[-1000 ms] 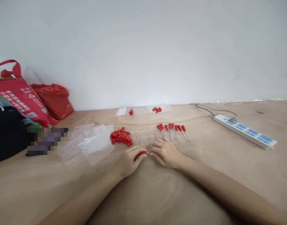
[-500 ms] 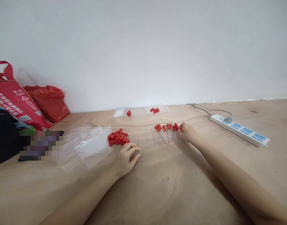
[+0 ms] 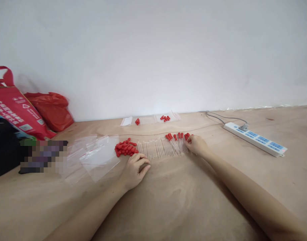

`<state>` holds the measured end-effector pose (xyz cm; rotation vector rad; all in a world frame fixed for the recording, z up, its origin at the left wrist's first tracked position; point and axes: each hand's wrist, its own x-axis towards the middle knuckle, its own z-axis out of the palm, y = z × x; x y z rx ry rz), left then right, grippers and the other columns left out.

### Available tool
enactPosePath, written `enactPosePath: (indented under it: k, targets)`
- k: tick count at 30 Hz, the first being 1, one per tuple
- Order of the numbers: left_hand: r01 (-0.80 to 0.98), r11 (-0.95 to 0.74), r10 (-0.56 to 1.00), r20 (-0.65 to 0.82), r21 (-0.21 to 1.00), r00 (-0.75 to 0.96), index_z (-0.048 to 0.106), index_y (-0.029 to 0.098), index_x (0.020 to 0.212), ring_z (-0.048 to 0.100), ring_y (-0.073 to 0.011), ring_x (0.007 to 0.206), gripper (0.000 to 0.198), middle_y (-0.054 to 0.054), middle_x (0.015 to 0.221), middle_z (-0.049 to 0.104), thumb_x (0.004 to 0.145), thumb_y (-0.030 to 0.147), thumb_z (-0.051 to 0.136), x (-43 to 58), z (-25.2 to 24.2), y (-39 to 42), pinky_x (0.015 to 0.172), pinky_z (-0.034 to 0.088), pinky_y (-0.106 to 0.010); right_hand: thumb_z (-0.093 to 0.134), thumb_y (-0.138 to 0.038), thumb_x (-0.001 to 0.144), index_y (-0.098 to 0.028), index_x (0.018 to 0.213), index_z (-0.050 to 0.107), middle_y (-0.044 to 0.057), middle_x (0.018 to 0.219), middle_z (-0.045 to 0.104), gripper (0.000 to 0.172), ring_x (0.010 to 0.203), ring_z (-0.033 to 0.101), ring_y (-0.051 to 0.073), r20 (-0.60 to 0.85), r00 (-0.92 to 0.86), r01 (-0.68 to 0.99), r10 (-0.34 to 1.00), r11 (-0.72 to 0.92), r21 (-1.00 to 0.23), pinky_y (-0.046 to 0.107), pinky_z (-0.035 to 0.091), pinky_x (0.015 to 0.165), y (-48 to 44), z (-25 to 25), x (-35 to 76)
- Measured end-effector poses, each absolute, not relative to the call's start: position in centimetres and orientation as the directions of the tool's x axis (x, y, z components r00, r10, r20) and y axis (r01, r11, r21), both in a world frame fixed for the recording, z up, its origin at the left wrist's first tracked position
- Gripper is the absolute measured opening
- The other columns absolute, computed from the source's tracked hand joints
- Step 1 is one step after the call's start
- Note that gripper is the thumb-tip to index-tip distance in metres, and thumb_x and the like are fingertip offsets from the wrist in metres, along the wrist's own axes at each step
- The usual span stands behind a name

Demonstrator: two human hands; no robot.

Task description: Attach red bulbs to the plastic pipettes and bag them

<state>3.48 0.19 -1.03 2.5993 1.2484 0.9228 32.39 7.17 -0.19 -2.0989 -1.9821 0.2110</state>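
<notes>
My left hand (image 3: 137,170) rests on the table, fingers loosely bent and thumb apart, holding nothing. Its fingertips lie beside a heap of red rubber dropper bulbs (image 3: 125,147). To the right runs a row of thin clear tubes (image 3: 150,148) laid side by side. At the row's right end, several tubes carry red bulbs, forming droppers (image 3: 170,136). My right hand (image 3: 195,145) is at the last of these droppers, its fingers curled together against the tubes just below the bulbs. What lies between its fingertips is hidden.
Clear zip bags (image 3: 100,155) lie left of the bulbs. Another bag with bulbs and tubes (image 3: 147,120) is by the wall. A white power strip (image 3: 255,139) with a plugged-in cable sits at right. A red-pink bag (image 3: 20,110) and a red plastic bag (image 3: 49,110) stand at left.
My right hand has moved slightly left and down, from the bulbs at the row's right end to the tubes below them. My left hand has stayed in place.
</notes>
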Motion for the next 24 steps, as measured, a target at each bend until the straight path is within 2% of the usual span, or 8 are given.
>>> enactPosePath:
  k: [3,7,12,15,17,21,24]
  targets:
    - [0.672,-0.655,0.742,0.463,0.347,0.484,0.061,0.018,0.078,0.053,-0.0176,0.08,0.011,-0.005,0.085,0.057,0.079,0.019,0.051,3.5,-1.1,0.1,0.075,0.042,-0.034,0.043,-0.03,0.077,-0.017,0.058,0.06,0.01,0.068,0.063,0.028,0.066,0.059,0.019,0.008,0.078,0.968,0.997,-0.074,-0.239,0.024,0.032,0.051,7.0,-0.1,31.9]
    - [0.73,-0.622,0.749,0.487,0.282,0.449,0.062,0.02,0.075,0.053,-0.019,0.082,0.01,-0.004,0.085,0.058,0.078,0.02,0.052,3.6,-1.3,0.1,0.075,0.039,-0.034,0.045,-0.029,0.074,-0.015,0.064,0.06,0.012,0.069,0.063,0.023,0.067,0.06,0.021,-0.013,0.107,0.972,0.994,-0.107,-0.208,0.025,0.035,0.052,7.2,-0.1,31.4]
    - [0.926,-0.356,0.748,0.633,0.128,0.2,0.062,0.02,0.076,0.052,-0.0237,0.085,0.009,-0.005,0.085,0.06,0.075,0.027,0.057,2.7,-0.2,1.1,0.074,0.035,-0.037,0.044,-0.028,0.074,-0.015,0.069,0.061,0.012,0.071,0.063,0.023,0.07,0.06,0.022,-0.033,0.138,0.966,0.99,-0.142,-0.216,0.026,0.037,0.054,7.2,0.0,30.9]
    - [0.975,-0.204,0.768,0.633,0.088,0.103,0.061,0.02,0.078,0.053,-0.0251,0.083,0.012,-0.005,0.083,0.062,0.075,0.031,0.057,1.6,0.6,1.9,0.071,0.034,-0.036,0.042,-0.028,0.073,-0.015,0.068,0.061,0.011,0.069,0.063,0.023,0.069,0.06,0.022,-0.039,0.146,0.963,0.989,-0.151,-0.223,0.026,0.036,0.054,7.1,0.2,30.9]
    - [0.984,-0.162,0.792,0.605,0.073,0.086,0.061,0.02,0.079,0.054,-0.0251,0.082,0.015,-0.004,0.081,0.063,0.076,0.034,0.056,1.0,0.8,2.3,0.07,0.033,-0.036,0.042,-0.028,0.074,-0.016,0.066,0.061,0.011,0.068,0.063,0.024,0.067,0.06,0.02,-0.031,0.153,0.957,0.988,-0.156,-0.243,0.025,0.035,0.053,7.0,0.3,31.0]
    - [0.986,-0.158,0.799,0.593,0.052,0.097,0.061,0.02,0.077,0.054,-0.0251,0.082,0.017,-0.004,0.08,0.064,0.077,0.036,0.055,0.4,0.4,2.8,0.071,0.032,-0.036,0.039,-0.032,0.078,-0.016,0.067,0.058,0.01,0.076,0.064,0.027,0.07,0.059,0.02,0.119,0.176,0.944,0.977,-0.133,-0.303,0.025,0.034,0.055,6.8,0.4,30.9]
    - [0.981,-0.187,0.78,0.616,0.056,0.113,0.06,0.019,0.077,0.054,-0.0249,0.081,0.015,-0.005,0.079,0.063,0.078,0.032,0.053,0.4,0.2,2.9,0.071,0.033,-0.036,0.038,-0.031,0.081,-0.016,0.076,0.055,0.01,0.083,0.062,0.022,0.076,0.057,0.02,0.275,0.136,0.929,0.952,-0.026,-0.369,0.026,0.035,0.06,6.2,0.1,30.1]
